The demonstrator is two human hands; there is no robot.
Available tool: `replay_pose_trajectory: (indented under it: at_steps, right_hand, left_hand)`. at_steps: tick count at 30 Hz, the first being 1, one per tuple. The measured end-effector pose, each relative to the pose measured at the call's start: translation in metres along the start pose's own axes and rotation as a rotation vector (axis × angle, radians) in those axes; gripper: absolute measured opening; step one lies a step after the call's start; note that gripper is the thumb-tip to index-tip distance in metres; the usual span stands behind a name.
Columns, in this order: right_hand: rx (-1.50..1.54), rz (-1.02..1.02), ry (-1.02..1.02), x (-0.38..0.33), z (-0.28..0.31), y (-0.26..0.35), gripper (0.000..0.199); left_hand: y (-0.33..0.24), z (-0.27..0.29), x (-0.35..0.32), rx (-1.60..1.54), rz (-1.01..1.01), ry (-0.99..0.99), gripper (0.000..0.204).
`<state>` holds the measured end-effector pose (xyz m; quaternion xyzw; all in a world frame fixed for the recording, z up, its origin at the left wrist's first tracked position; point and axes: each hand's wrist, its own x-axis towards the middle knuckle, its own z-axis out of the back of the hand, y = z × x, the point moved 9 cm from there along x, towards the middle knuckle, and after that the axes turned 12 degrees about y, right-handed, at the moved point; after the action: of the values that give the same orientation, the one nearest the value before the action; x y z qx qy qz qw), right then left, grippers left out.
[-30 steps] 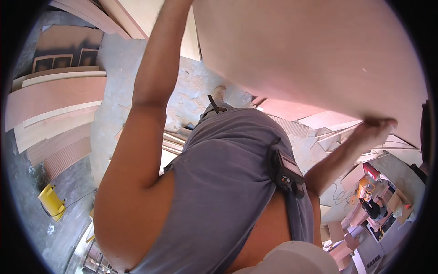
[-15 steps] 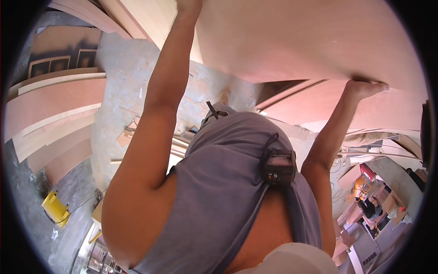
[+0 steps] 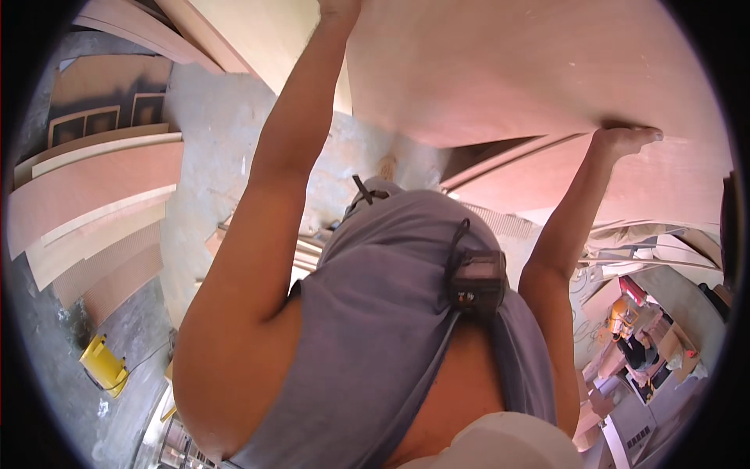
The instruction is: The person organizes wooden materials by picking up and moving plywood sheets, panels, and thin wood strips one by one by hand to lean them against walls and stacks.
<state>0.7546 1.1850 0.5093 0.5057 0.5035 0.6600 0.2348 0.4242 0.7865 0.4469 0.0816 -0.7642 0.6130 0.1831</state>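
Observation:
A large pinkish plywood sheet (image 3: 500, 70) fills the upper part of the view, tilted in front of me. My right hand (image 3: 629, 141) is closed on its lower right edge; the fingertips show and the rest of the grip is partly hidden. At the top rim of the view, my left hand (image 3: 340, 8) reaches up beside the left side of the sheet, near a paler board (image 3: 258, 35). The left fingers are cut off by the picture's edge, so their hold cannot be made out.
Stacked boards (image 3: 101, 172) lie to the left on the grey floor (image 3: 207, 117). A yellow container (image 3: 104, 366) stands at the lower left. More sheets (image 3: 539, 176) lie beyond my right forearm. Another person (image 3: 641, 352) is among boards at the far right. A small black device (image 3: 476, 280) hangs on my chest.
The plywood's lower edge sits slightly lower in the view. My left hand and forearm have shifted a little to the right, while my right hand stays at the sheet's edge.

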Motion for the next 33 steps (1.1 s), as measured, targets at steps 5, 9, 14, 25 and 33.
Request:
replay_pose_trajectory:
  at_steps: [5,9,14,25,33]
  right_hand:
    - [0.074,-0.060,-0.086,0.015,0.003,-0.007,0.076]
    - [-0.347,-0.223,-0.022,0.024,0.022,-0.036,0.062]
    - [-0.892,0.158,0.195,0.023,0.016,-0.026,0.048]
    - [-0.731,0.041,0.122,0.019,0.039,-0.054,0.048]
    - [-0.513,-0.088,0.182,0.039,-0.010,-0.039,0.079]
  left_hand:
    - [-0.012,-0.016,0.014,0.096,-0.075,0.007,0.043]
    - [-0.035,-0.019,-0.006,0.404,-0.215,-0.194,0.027]
    - [-0.037,-0.005,-0.046,0.419,-0.307,-0.217,0.035]
    - [0.047,-0.107,-0.154,0.258,0.104,0.361,0.012]
    - [0.069,-0.145,-0.192,0.325,0.152,0.517,0.024]
